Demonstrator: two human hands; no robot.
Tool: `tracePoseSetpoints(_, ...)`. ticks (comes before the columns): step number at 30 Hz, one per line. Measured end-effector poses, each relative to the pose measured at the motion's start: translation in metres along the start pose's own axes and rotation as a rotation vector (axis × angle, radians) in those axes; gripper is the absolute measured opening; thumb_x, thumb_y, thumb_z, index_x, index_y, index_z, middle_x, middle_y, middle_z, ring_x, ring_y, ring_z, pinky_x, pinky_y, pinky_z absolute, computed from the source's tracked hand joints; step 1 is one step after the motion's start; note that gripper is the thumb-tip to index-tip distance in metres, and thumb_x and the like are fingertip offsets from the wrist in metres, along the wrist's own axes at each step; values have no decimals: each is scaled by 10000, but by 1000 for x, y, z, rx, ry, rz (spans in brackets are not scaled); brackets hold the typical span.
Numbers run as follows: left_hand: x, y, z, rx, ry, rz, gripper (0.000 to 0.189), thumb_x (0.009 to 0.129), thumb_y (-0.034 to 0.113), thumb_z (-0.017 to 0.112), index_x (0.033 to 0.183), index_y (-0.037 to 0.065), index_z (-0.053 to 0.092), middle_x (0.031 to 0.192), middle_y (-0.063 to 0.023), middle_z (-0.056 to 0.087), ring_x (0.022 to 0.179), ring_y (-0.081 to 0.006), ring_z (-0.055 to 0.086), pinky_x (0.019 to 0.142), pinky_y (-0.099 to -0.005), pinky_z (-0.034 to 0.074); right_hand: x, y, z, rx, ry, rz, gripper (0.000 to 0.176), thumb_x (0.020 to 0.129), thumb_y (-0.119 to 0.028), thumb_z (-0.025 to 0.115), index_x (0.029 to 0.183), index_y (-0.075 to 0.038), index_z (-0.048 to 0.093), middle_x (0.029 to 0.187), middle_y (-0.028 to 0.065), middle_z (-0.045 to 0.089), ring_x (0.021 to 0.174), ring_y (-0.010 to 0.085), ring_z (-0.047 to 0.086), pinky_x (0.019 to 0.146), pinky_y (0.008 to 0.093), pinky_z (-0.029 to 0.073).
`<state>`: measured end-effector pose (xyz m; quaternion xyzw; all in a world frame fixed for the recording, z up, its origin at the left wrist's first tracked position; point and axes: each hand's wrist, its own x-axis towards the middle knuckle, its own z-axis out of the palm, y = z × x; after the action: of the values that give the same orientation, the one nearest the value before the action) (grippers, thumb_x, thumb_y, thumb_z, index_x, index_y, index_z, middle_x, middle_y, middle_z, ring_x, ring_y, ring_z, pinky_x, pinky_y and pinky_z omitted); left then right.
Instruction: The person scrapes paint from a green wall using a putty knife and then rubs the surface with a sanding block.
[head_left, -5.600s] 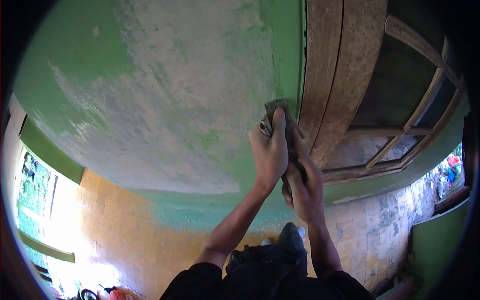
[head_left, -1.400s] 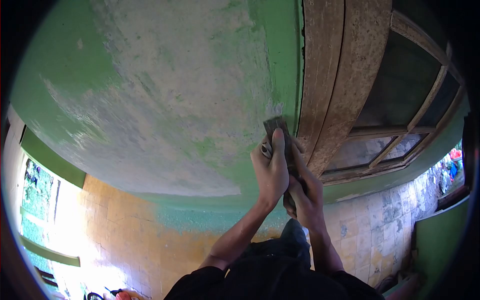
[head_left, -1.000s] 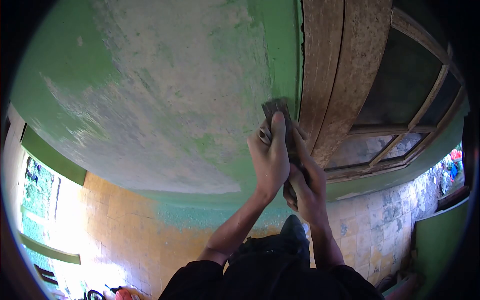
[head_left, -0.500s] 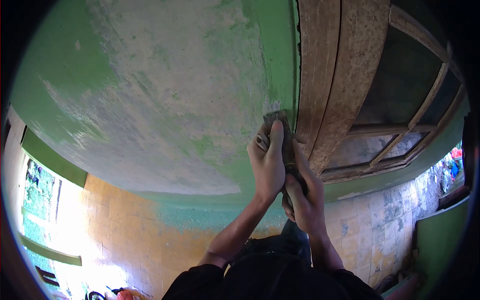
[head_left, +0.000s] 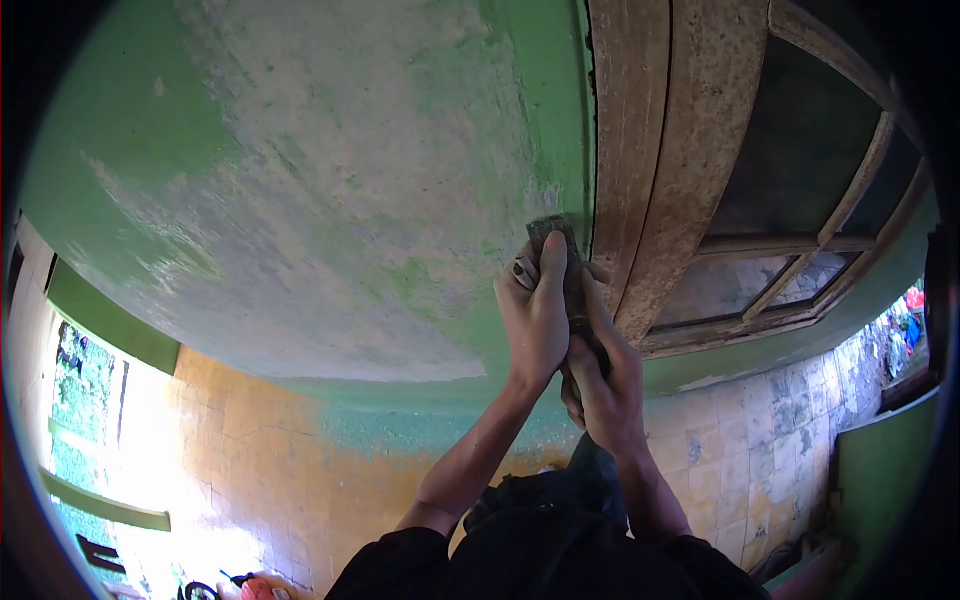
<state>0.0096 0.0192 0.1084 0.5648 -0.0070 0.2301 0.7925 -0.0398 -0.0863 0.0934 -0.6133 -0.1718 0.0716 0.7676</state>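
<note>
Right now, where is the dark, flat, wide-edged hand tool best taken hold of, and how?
By the lower end of the tool, I would say, coming from below: it slants with its wide edge upward, at the patchy green wall, and the bare right hand wraps that end.

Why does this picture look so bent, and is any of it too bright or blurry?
In the head view, fisheye-like distortion bows the wooden window frame and the corners go black; in that same head view, glare washes out part of the tiled floor at lower left; also in the head view, the scraper, left hand and right hand look fairly sharp.
</note>
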Motion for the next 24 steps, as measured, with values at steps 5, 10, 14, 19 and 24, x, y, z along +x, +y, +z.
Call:
tracePoseSetpoints(5,-3,-11,3,8,11,3,294,1065,240,505,872,46,611,745,-80,699,580,-52,573,503,-218,455,-1,10,-5,-14,35,-45,606,971,0,420,1565,-47,311,784,16,600,503,32,442,435,223,358)
tracePoseSetpoints(10,5,-5,15,40,-13,72,319,1061,260,516,878,33,645,755,-69,702,588,-49,567,518,-221,451,7,4,-17,12,10,-62,592,975,-5,428,1558,-55,337,761,-3,588,489,24,425,426,212,344)
tracePoseSetpoints(14,2,-5,15,62,23,67,339,1053,246,521,833,13,631,735,-71,700,616,-71,589,559,-239,471,11,-5,-16,17,5,-60,598,977,-5,434,1563,-66,333,740,-16,572,481,23,420,420,213,343)
tracePoseSetpoints(19,3,0,19,47,44,74,352,1046,247,537,812,5,640,726,-70,698,632,-77,593,578,-245,477,11,-5,-20,64,-14,-16,606,967,2,452,1559,-71,344,853,24,637,493,25,440,417,216,354)
tracePoseSetpoints(24,-2,-11,18,44,95,49,360,1046,254,545,820,-5,654,723,-58,689,628,-71,585,575,-243,467,6,5,-25,43,-19,16,620,957,14,456,1561,-79,345,1011,65,666,522,22,465,419,216,364)
